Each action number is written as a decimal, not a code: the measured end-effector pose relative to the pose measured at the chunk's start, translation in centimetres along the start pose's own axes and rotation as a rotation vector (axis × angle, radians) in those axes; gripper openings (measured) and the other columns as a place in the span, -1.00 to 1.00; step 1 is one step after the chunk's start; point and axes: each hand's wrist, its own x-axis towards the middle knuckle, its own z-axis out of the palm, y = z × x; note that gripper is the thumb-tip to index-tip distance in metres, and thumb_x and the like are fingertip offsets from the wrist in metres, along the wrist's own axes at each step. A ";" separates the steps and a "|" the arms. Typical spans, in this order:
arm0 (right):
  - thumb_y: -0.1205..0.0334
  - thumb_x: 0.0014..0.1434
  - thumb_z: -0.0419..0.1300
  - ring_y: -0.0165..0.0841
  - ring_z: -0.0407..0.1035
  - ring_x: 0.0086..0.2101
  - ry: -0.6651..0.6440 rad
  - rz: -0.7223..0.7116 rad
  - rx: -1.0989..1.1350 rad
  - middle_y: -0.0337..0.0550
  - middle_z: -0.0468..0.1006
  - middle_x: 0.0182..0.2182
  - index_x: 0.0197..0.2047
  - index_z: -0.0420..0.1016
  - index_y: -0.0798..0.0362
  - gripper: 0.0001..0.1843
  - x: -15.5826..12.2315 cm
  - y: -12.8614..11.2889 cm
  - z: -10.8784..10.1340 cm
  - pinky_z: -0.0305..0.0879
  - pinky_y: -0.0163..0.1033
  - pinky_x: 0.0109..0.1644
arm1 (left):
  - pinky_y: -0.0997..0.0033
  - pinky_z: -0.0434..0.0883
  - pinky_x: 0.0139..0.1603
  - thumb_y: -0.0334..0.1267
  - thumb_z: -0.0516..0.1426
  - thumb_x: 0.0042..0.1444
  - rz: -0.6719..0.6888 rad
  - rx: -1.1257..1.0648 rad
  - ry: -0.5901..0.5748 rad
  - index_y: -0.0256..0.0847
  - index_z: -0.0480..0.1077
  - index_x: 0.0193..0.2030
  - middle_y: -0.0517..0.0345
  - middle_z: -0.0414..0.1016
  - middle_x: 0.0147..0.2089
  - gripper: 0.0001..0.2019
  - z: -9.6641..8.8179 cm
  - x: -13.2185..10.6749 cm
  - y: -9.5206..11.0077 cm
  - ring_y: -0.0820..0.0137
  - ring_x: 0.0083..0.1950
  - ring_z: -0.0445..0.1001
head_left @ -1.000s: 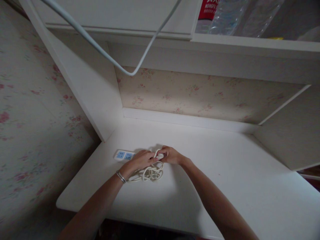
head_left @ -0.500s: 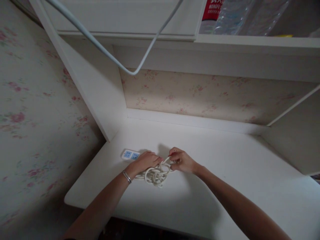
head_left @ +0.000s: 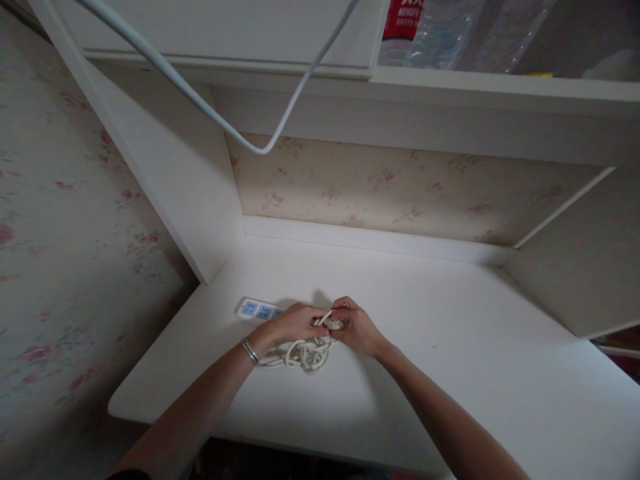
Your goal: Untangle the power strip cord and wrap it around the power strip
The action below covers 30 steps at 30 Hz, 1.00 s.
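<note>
A white power strip (head_left: 255,310) with blue sockets lies on the white desk (head_left: 450,373), its cream cord (head_left: 305,352) bundled in loops beside it. My left hand (head_left: 290,323), with a bracelet at the wrist, rests closed over the strip's near end and the top of the bundle. My right hand (head_left: 357,327) is closed on a loop of the cord, and its fingertips meet those of the left hand.
A white side panel (head_left: 170,173) rises at the left, with flowered wallpaper behind the desk. A shelf (head_left: 500,83) overhead holds plastic bottles, one with a red label (head_left: 400,20). A grey cable (head_left: 220,117) hangs down from above.
My right hand drew apart from the left with a loop of cord half a second ago, then came back. Now both hands meet again over the bundle.
</note>
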 end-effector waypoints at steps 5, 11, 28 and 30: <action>0.31 -0.04 0.31 -0.41 0.35 -0.28 -0.008 0.046 0.152 -0.15 0.41 -0.16 -0.22 0.58 -0.03 -0.76 -0.4 1.4 0.5 0.28 -0.33 -0.21 | 0.53 0.21 -0.39 -0.04 0.08 0.15 -0.031 -0.170 -0.072 -0.27 0.48 -0.22 0.16 0.50 -0.35 -0.68 0.7 1.1 -0.8 0.43 -0.37 0.37; 0.09 -0.16 0.42 -0.39 0.39 -0.31 -0.201 0.226 0.744 -0.18 0.51 -0.28 -0.17 0.48 0.07 -0.54 -1.3 3.4 1.2 0.31 -0.24 -0.18 | 0.52 0.20 -0.43 -0.11 0.11 0.12 -0.030 -0.273 -0.144 -0.31 0.48 -0.24 0.12 0.47 -0.38 -0.72 0.2 0.9 -0.3 0.41 -0.38 0.35; 0.32 -0.29 0.39 -0.34 0.43 -0.35 0.215 0.486 1.102 -0.13 0.58 -0.29 -0.23 0.52 0.07 -0.56 -1.5 3.1 2.4 0.34 -0.25 -0.28 | 0.48 0.33 -0.27 -0.08 0.16 0.10 -0.010 -0.472 -0.183 -0.32 0.45 -0.15 0.07 0.52 -0.24 -0.67 -0.4 1.0 -0.5 0.37 -0.27 0.42; 0.28 -0.26 0.39 -0.37 0.40 -0.39 0.254 0.491 1.058 -0.15 0.58 -0.35 -0.28 0.52 0.09 -0.62 -1.3 3.2 2.8 0.31 -0.27 -0.29 | 0.48 0.33 -0.27 -0.03 0.17 0.08 -0.006 -0.536 -0.201 -0.33 0.44 -0.14 0.07 0.51 -0.24 -0.63 -0.3 1.0 -0.8 0.39 -0.28 0.42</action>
